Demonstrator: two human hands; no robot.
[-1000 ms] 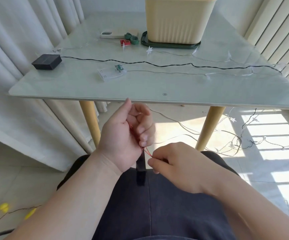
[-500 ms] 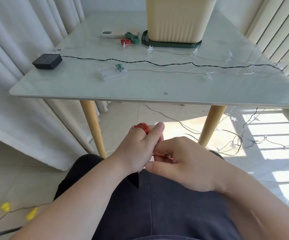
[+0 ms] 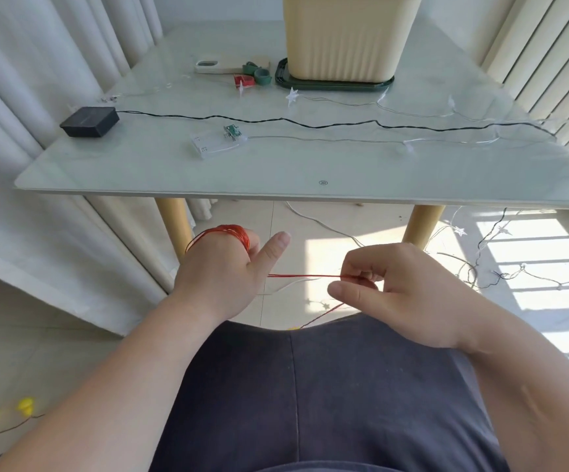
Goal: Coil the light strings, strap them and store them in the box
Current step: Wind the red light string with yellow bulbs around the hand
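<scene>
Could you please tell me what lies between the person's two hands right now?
In the head view, one run of red wire spans from left hand to right hand.

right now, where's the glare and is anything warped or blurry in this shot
Head view: hard striped sunlight on the floor at right is nearly blown out; head view: the table top shows only a soft sheen, and the wide lens slightly bows its near edge; head view: the taut red wire is sharp; the box is cropped at the top.

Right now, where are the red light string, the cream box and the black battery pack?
red light string (image 3: 232, 230): head view, on its wound loops.
cream box (image 3: 347, 39): head view, front wall.
black battery pack (image 3: 88, 121): head view, top face.
</scene>
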